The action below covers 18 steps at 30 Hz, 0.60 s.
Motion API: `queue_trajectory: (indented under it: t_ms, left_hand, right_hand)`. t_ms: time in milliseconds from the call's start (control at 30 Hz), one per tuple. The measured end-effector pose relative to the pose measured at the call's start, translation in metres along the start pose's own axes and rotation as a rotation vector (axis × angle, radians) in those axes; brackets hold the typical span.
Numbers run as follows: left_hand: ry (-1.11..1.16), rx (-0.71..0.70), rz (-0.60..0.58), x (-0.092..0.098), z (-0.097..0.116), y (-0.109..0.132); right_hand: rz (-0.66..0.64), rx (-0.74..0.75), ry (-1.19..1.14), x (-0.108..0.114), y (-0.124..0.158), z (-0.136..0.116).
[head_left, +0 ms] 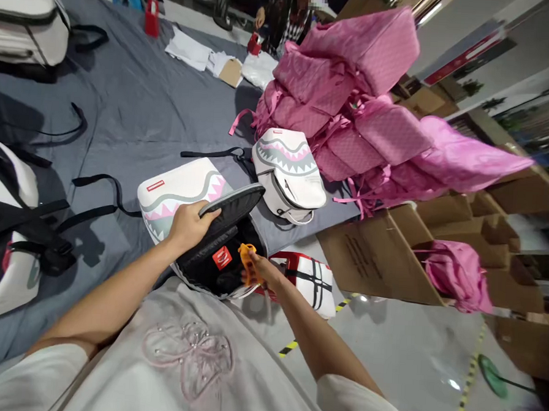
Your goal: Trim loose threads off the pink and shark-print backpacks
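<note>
A white backpack (186, 185) with a grey and pink shark-tooth pattern lies in front of me, its front compartment unzipped. My left hand (193, 224) grips the edge of the black-lined flap (235, 206) and holds it up. Inside the dark compartment a red label (222, 258) shows. Over the right side of the opening, my right hand (258, 270) is closed round an orange plastic hand tool (248, 259); its exact kind is unclear. A second shark-tooth backpack (286, 163) stands just beyond, touched by neither hand.
Pink quilted bags (349, 87) are piled at the back right. Cardboard boxes (382, 254) stand beside the table on the right. A red and white bag (314, 281) lies low at the table edge. More backpacks (23, 33) occupy the left. Across the table is a person (288, 22).
</note>
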<state>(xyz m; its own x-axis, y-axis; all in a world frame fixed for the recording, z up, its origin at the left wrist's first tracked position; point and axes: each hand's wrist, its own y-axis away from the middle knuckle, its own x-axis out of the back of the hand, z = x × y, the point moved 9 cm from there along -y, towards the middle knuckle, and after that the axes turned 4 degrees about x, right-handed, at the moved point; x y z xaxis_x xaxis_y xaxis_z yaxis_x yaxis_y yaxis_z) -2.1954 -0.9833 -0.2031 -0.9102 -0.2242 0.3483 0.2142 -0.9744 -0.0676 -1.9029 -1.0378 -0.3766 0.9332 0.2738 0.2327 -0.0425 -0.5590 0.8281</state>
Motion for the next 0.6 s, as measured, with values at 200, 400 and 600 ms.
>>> queue_trajectory:
  t_ms: [200, 400, 600]
  left_hand:
    - [-0.057, -0.109, 0.006, -0.003, 0.013, -0.005]
    - [-0.118, -0.216, 0.022, -0.001, 0.024, -0.016]
    - [-0.146, -0.370, -0.027, -0.015, 0.042, -0.015]
  right_hand:
    - [-0.190, 0.057, -0.415, -0.095, -0.032, 0.008]
    - [-0.333, 0.092, -0.638, -0.117, -0.031, 0.037]
    - [-0.283, 0.147, -0.716, -0.112, -0.039, 0.038]
